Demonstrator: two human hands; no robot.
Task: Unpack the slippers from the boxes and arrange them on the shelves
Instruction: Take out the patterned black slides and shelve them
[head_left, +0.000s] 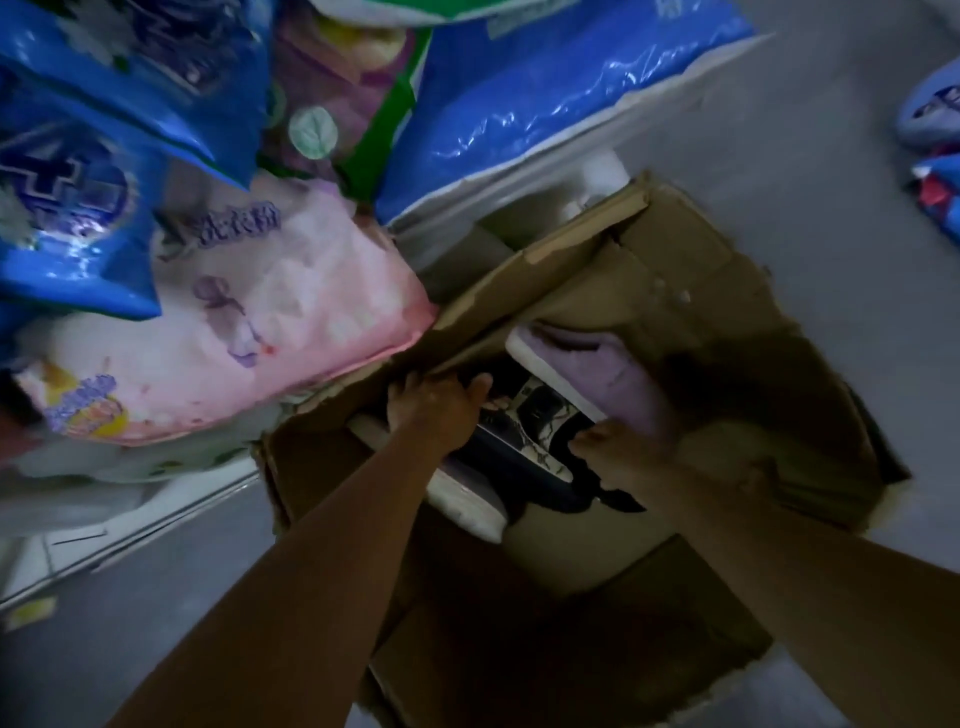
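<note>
An open cardboard box (737, 332) stands on the floor below me, its flaps spread. Inside lie a dark navy slipper with a black-and-white marbled insole (524, 431), a lilac slipper with a white sole (587, 364) behind it, and a white-soled one (467, 499) at the front. Both my arms reach down into the box. My left hand (436, 410) grips the far end of the dark slipper, fingers curled over it. The near end of the same slipper, by its dark strap, is held by my right hand (618, 457).
White shelves (498, 187) to the left carry bulky blue bags (561, 104) and a pink-white bag (270, 322) that overhangs the box's left flap. More blue packs (935, 135) lie on the grey floor at far right. Light is dim.
</note>
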